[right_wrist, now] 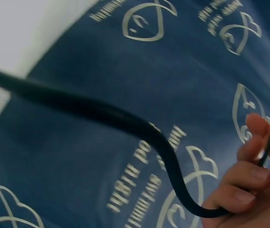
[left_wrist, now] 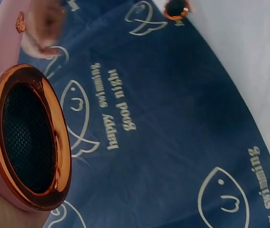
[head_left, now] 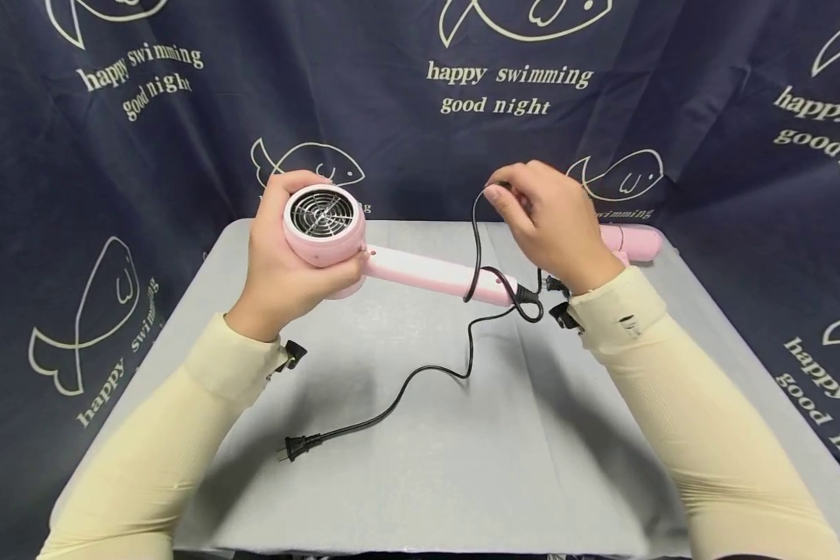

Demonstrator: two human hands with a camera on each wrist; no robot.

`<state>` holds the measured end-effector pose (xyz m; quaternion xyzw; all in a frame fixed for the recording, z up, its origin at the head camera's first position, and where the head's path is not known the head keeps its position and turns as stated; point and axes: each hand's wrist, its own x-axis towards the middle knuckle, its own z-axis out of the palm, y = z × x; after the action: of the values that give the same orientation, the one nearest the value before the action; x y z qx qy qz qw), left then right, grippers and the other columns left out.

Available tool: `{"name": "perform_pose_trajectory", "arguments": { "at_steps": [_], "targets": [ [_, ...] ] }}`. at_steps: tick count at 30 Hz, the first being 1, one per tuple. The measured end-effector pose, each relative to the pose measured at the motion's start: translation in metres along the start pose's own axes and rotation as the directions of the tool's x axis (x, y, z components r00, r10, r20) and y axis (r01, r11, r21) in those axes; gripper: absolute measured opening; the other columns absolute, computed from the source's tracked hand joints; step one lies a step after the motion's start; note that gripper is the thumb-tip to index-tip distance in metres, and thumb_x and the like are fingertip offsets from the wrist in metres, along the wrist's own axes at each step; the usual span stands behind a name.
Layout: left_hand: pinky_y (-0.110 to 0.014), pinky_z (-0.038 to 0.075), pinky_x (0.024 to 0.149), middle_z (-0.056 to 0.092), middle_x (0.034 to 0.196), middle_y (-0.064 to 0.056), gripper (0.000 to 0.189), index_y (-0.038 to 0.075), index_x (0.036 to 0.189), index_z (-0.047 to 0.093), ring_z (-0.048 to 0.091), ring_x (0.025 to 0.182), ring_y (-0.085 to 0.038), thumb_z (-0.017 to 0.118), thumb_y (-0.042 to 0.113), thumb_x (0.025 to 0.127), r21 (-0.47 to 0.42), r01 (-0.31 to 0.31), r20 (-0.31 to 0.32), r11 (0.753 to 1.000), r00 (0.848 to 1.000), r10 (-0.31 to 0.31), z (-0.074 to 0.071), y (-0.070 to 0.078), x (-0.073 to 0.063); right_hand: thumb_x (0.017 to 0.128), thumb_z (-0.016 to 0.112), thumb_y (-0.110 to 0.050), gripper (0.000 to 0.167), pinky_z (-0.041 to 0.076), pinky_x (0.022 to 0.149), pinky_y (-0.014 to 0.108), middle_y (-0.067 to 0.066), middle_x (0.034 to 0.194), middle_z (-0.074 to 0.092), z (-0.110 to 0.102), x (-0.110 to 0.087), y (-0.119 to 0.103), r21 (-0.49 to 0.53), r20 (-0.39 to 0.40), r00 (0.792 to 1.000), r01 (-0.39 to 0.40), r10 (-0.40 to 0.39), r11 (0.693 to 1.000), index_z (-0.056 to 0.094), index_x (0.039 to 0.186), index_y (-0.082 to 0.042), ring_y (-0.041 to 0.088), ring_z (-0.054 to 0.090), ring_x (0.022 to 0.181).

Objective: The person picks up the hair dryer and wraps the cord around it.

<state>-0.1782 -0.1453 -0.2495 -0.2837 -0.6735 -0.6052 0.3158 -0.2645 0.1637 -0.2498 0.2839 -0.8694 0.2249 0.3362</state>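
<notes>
A pink hair dryer (head_left: 430,276) hangs above the table in the head view, its handle pointing right. My left hand (head_left: 269,257) grips its round body around the sides; the white-rimmed intake grille faces up. In the left wrist view the hair dryer (left_wrist: 40,137) shows a copper ring and dark mesh. With thumb and fingers my right hand (head_left: 546,218) pinches the black power cord (head_left: 476,225), raised above the handle's end. A loop of the cord goes around that end. The cord's free end lies on the table, with its two-pin plug (head_left: 297,447) at the front left.
A second pink item (head_left: 633,243), partly hidden behind my right wrist, lies at the table's back right. A small black plug-like piece (head_left: 554,285) is near that wrist. The grey-covered table (head_left: 420,482) meets a dark blue curtain (head_left: 406,101) behind.
</notes>
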Motion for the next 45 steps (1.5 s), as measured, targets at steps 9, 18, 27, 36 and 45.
{"name": "perform_pose_trajectory", "arguments": {
  "at_steps": [9, 18, 27, 36, 45],
  "targets": [
    [-0.034, 0.05, 0.096, 0.065, 0.112, 0.003, 0.065, -0.005, 0.122, 0.056, 0.065, 0.105, -0.024, 0.084, -0.006, 0.063, -0.013, -0.056, -0.079, 0.998, 0.995, 0.055, 0.002, 0.007, 0.008, 0.105, 0.058, -0.02, 0.017, 0.056, 0.082, 0.044, 0.005, 0.096, 0.074, 0.038, -0.044, 0.004, 0.155, 0.253, 0.965, 0.032, -0.071, 0.987, 0.074, 0.105, -0.012, 0.022, 0.069, 0.088],
    [-0.034, 0.05, 0.099, 0.064, 0.114, 0.003, 0.062, -0.003, 0.124, 0.055, 0.064, 0.108, -0.026, 0.082, -0.004, 0.068, 0.027, -0.049, -0.164, 0.998, 0.985, 0.053, -0.002, 0.001, 0.01, 0.111, 0.044, -0.031, 0.023, 0.058, 0.078, 0.038, -0.005, 0.083, 0.062, 0.045, -0.096, -0.05, 0.19, 0.493, 0.86, 0.045, -0.135, 0.981, 0.062, 0.111, -0.016, 0.011, 0.064, 0.079],
    [-0.033, 0.048, 0.1, 0.062, 0.116, 0.005, 0.064, -0.006, 0.124, 0.053, 0.062, 0.109, -0.021, 0.082, -0.004, 0.067, 0.147, -0.044, -0.207, 0.988, 0.975, 0.074, -0.004, -0.01, 0.006, 0.105, 0.058, -0.021, 0.016, 0.052, 0.059, 0.031, -0.002, 0.072, 0.062, 0.012, -0.114, -0.098, 0.108, 0.542, 0.819, 0.151, -0.185, 0.983, 0.047, 0.103, -0.009, 0.013, 0.059, 0.062],
    [-0.029, 0.048, 0.098, 0.065, 0.114, -0.004, 0.065, -0.003, 0.124, 0.054, 0.063, 0.105, -0.016, 0.082, -0.004, 0.066, 0.177, 0.093, -0.232, 0.98, 0.971, -0.05, -0.003, -0.018, 0.002, 0.109, 0.048, -0.032, 0.026, 0.043, 0.044, 0.031, -0.009, 0.065, 0.05, -0.03, -0.091, -0.11, 0.038, 0.254, 0.896, 0.368, -0.365, 0.929, 0.057, 0.096, -0.012, 0.009, 0.048, 0.051],
    [-0.026, 0.049, 0.091, 0.068, 0.106, -0.009, 0.065, -0.005, 0.124, 0.053, 0.063, 0.099, -0.014, 0.08, -0.005, 0.066, 0.235, 0.097, -0.128, 0.967, 0.99, -0.068, 0.007, -0.012, -0.004, 0.107, 0.057, -0.026, 0.022, 0.047, 0.059, 0.03, 0.0, 0.078, 0.063, -0.068, -0.045, -0.082, 0.0, 0.043, 0.92, 0.389, -0.389, 0.921, 0.069, 0.102, -0.008, 0.013, 0.056, 0.066]
  ]
}}
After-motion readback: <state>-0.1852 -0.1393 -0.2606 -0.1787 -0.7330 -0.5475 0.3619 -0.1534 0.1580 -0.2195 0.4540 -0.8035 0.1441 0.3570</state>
